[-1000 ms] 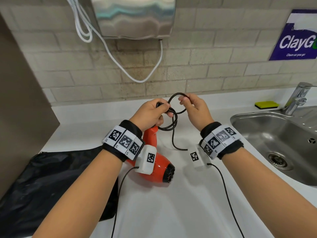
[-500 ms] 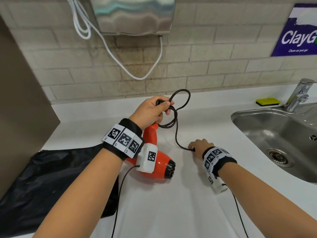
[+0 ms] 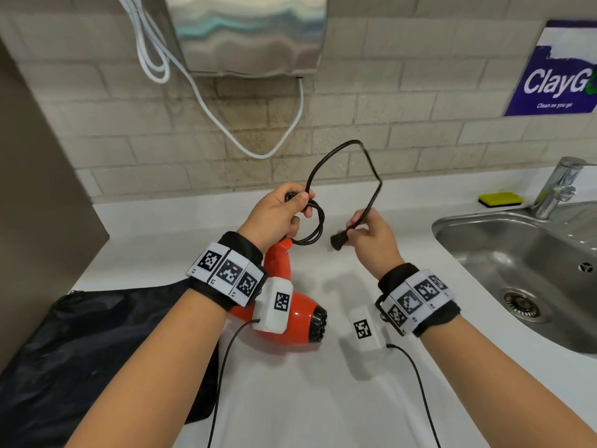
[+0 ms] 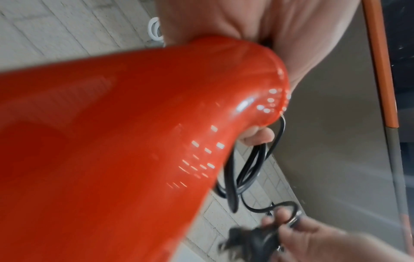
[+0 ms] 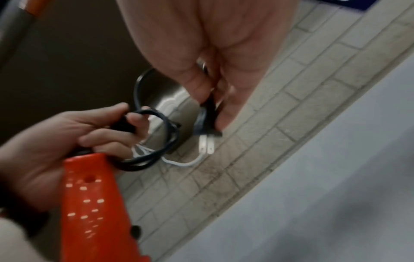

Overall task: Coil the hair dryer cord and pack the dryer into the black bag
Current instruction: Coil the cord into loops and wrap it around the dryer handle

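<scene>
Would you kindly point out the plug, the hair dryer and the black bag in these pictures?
plug (image 5: 205, 140), right wrist view, on its metal prongs.
hair dryer (image 3: 298, 321), head view, on its red barrel.
black bag (image 3: 97, 347), head view, on its flat fabric.

Steel sink with tap, yellow sponge, purple sign, wall dispenser

The hair dryer has a glossy orange plastic shell. Its cord is smooth black rubber-like sheathing, and the plug has bare metal prongs. The bag is matt black cloth. The table is smooth white. The sink is brushed metal.
</scene>
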